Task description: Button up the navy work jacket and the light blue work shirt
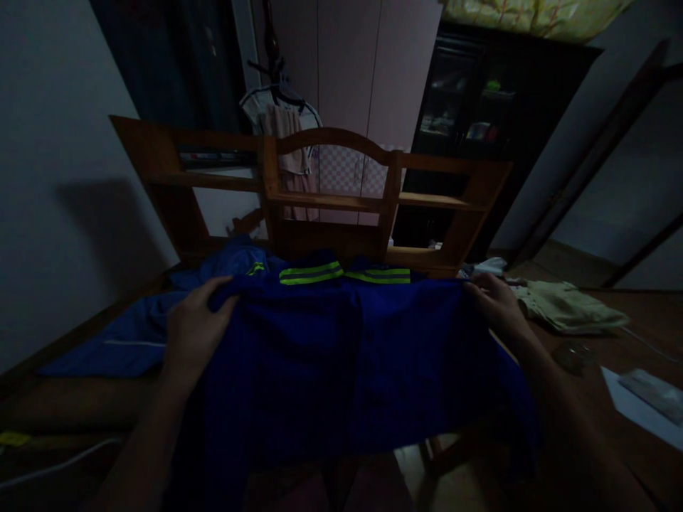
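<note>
A dark blue work jacket point(341, 355) with yellow-green reflective strips hangs spread out between my two hands. My left hand point(197, 327) pinches its upper left part, fingers closed on the cloth. At the upper right, my right hand point(494, 302) grips the other side between thumb and fingers. The strips lie along the top edge, and the body of the jacket drops toward me over the table's front. Its lower part is dark and hard to make out.
Lighter blue clothing point(144, 320) lies on the left of the table. A wooden shelf rack point(331, 203) stands behind. To the right are a folded pale green cloth point(570, 306), a glass jar point(573, 354) and a white sheet point(634, 412) with a clear packet on it.
</note>
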A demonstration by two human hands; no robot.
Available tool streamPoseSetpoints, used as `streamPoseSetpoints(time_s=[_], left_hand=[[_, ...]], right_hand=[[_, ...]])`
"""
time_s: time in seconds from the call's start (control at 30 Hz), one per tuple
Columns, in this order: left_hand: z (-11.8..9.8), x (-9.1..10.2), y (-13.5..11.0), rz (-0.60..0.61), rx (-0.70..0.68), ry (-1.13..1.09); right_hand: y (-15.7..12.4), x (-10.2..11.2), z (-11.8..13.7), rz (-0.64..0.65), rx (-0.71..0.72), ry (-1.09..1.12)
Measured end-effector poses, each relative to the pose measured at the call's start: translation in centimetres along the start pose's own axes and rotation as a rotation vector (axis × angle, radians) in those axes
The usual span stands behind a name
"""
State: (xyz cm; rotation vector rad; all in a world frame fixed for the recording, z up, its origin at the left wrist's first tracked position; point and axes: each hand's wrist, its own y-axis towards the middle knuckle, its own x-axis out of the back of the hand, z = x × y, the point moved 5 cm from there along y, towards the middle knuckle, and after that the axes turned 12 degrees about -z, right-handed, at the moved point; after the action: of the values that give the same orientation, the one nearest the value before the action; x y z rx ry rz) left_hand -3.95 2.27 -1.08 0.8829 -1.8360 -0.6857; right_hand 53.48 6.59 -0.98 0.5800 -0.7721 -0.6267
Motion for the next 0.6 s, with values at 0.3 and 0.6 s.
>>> streamPoseSetpoints(time_s=[0.3, 0.6], left_hand=[[-2.2, -7.0, 3.6, -0.036, -0.101, 0.149], [-12.0, -6.1, -10.7, 0.333, -0.056, -0.403]], right_hand=[[-3.0, -8.8, 1.7, 0.269, -0.021, -0.098], [-15.4, -10.2, 15.2, 0.341, 0.352, 0.024]])
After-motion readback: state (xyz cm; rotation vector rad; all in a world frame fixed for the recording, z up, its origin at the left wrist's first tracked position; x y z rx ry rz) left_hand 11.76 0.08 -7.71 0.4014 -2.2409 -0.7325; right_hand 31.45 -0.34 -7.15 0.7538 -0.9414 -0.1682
